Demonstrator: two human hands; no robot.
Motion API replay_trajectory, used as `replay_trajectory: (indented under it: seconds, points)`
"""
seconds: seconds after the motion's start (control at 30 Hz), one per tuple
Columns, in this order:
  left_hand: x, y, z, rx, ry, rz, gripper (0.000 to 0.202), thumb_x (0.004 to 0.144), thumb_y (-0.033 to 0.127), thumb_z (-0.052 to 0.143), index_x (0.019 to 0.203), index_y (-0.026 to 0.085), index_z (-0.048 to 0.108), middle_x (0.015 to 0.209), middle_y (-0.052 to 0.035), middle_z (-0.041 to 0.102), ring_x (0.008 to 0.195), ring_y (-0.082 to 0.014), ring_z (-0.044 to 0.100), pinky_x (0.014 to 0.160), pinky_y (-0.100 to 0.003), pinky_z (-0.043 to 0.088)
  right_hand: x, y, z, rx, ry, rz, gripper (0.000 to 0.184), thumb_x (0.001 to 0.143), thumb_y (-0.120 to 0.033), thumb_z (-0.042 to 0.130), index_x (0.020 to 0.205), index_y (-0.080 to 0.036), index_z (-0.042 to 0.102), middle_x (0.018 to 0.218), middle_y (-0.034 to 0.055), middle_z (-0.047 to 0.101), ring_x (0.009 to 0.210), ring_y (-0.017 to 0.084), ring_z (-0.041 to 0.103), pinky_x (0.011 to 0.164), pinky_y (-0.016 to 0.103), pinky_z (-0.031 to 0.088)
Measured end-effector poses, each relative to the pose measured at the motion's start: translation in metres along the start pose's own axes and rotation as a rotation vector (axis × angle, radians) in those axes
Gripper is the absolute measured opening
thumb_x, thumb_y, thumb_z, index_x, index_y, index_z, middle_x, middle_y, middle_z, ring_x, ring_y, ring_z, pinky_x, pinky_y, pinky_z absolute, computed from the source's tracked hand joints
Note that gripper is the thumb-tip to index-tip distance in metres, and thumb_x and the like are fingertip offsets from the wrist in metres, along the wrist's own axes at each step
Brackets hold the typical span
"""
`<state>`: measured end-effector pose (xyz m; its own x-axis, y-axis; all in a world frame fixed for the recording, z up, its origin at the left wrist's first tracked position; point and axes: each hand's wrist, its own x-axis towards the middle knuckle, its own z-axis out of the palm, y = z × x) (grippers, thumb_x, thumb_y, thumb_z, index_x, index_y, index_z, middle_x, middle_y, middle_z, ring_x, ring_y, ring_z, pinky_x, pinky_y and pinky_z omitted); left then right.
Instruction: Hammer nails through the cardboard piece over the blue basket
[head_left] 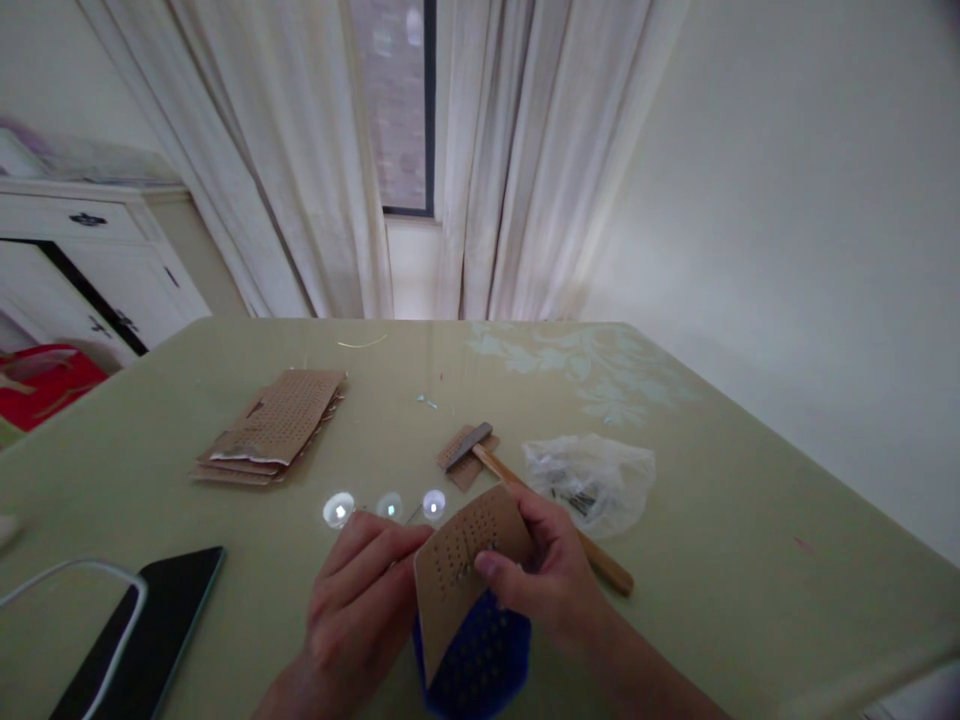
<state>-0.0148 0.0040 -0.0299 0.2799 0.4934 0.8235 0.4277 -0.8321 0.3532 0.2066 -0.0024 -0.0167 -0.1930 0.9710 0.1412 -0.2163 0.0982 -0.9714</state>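
A piece of brown cardboard (457,570) with rows of punched holes is tilted up between my hands. My left hand (356,590) is closed at its left edge, fingertips partly behind it. On the right side, my right hand (551,560) pinches the card, thumb on the front face near a few small dark bits in the holes. Below and behind the card shows a blue, perforated object (484,650) with angled sides; its kind is unclear. Just beyond lies a hammer (469,447), its head on a small perforated card (465,475), the wooden handle passing behind my right hand.
A clear plastic bag (619,470) with small metal pieces, probably nails, lies right of the hammer. Stacked perforated cardboard (289,415) rests at the left. A dark tablet-like slab (161,620) and white cable (131,640) are nearer left. Small scraps dot the table (735,520).
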Motion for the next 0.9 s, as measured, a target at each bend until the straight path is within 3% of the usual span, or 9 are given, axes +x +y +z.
replay_trajectory:
  seconds: [0.17,0.27,0.37,0.47,0.53,0.63,0.8,0.9]
  points:
    - [0.002,0.006,-0.001,-0.004,-0.026,0.062,0.02,0.101,0.008,0.06,0.095,0.019,0.075,0.087,-0.0075,0.077,0.075,-0.0192,0.068,0.062,-0.028,0.059,0.002,-0.003,0.002,-0.074,-0.007,0.02,0.019,0.083,-0.029,0.084,0.099,-0.022,0.076,0.084,-0.0006,0.066,0.071,0.015,0.059,0.063,0.023,0.052]
    - [0.007,0.005,0.007,-0.024,0.027,-0.005,0.024,0.101,0.007,0.059,0.086,0.02,0.073,0.078,-0.0053,0.073,0.072,-0.0182,0.066,0.063,-0.028,0.058,0.005,-0.002,0.001,-0.064,0.013,0.025,0.023,0.085,-0.035,0.083,0.103,-0.022,0.075,0.083,-0.0008,0.066,0.066,0.014,0.057,0.058,0.022,0.05]
    - [0.01,0.001,0.01,0.053,0.037,-0.183,0.025,0.103,0.008,0.057,0.111,0.022,0.077,0.104,-0.0081,0.079,0.093,-0.0204,0.072,0.079,-0.031,0.061,0.007,-0.002,0.0,-0.078,0.097,0.011,0.029,0.087,-0.042,0.081,0.106,-0.022,0.072,0.073,-0.0036,0.062,0.052,0.01,0.048,0.046,0.02,0.043]
    - [0.008,-0.001,0.004,0.156,0.154,-0.269,0.038,0.104,0.009,0.057,0.138,0.023,0.068,0.127,-0.0098,0.075,0.111,-0.0222,0.071,0.096,-0.037,0.057,0.006,-0.007,0.0,-0.248,0.276,-0.105,0.024,0.089,-0.042,0.079,0.098,-0.021,0.069,0.07,-0.0039,0.061,0.052,0.011,0.048,0.045,0.02,0.043]
    - [0.006,0.0,0.001,0.186,0.186,-0.165,0.037,0.1,0.008,0.066,0.134,0.023,0.07,0.121,-0.0082,0.077,0.106,-0.0219,0.071,0.096,-0.036,0.056,0.005,-0.009,0.001,-0.456,0.346,-0.205,0.02,0.09,-0.038,0.078,0.088,-0.022,0.068,0.069,-0.0033,0.062,0.056,0.013,0.052,0.05,0.022,0.045]
    - [0.002,0.005,0.001,0.205,0.067,0.032,0.035,0.097,0.007,0.074,0.128,0.021,0.076,0.111,-0.0062,0.079,0.101,-0.0204,0.071,0.095,-0.032,0.056,0.0,-0.008,0.003,-0.714,0.314,-0.347,0.017,0.089,-0.033,0.077,0.082,-0.022,0.067,0.066,-0.0028,0.063,0.057,0.015,0.056,0.055,0.025,0.048]
    - [-0.009,0.012,-0.005,0.185,-0.086,0.1,0.033,0.112,0.014,0.049,0.131,0.017,0.076,0.112,-0.0102,0.082,0.109,-0.0224,0.075,0.101,-0.035,0.059,-0.007,-0.001,0.008,-0.807,0.247,-0.487,0.013,0.087,-0.03,0.077,0.08,-0.025,0.068,0.064,-0.0023,0.065,0.053,0.017,0.057,0.052,0.028,0.048]
    - [-0.018,0.019,-0.015,0.263,-0.126,0.214,0.037,0.113,0.019,0.045,0.135,0.022,0.075,0.11,-0.0066,0.085,0.106,-0.0208,0.078,0.104,-0.033,0.061,-0.008,0.003,0.011,-0.82,0.266,-0.545,0.01,0.089,-0.03,0.079,0.086,-0.026,0.071,0.068,-0.001,0.069,0.055,0.018,0.061,0.054,0.028,0.052]
